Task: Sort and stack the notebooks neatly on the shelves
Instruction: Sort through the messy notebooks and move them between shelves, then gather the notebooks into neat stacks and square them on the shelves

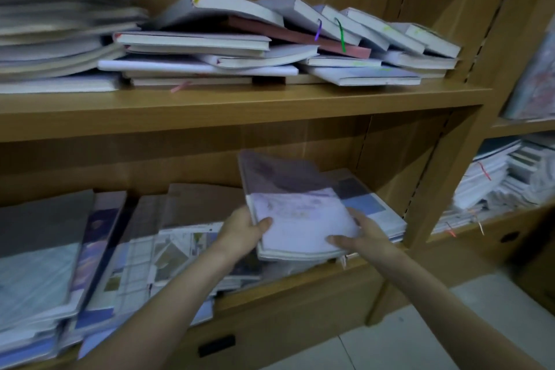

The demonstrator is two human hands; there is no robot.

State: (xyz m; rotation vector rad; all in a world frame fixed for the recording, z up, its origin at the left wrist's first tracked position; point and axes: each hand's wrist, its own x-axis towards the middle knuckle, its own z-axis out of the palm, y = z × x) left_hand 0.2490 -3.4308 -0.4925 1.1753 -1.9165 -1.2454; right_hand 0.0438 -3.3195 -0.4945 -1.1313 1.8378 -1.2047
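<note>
Your left hand [244, 233] and right hand [359, 234] both grip a lilac notebook [295, 213] by its sides, holding it tilted over the lower shelf [300, 285], above a flat stack [372, 207] at the right end. Loose notebooks [270, 42] sprawl across the upper shelf [240, 111].
</note>
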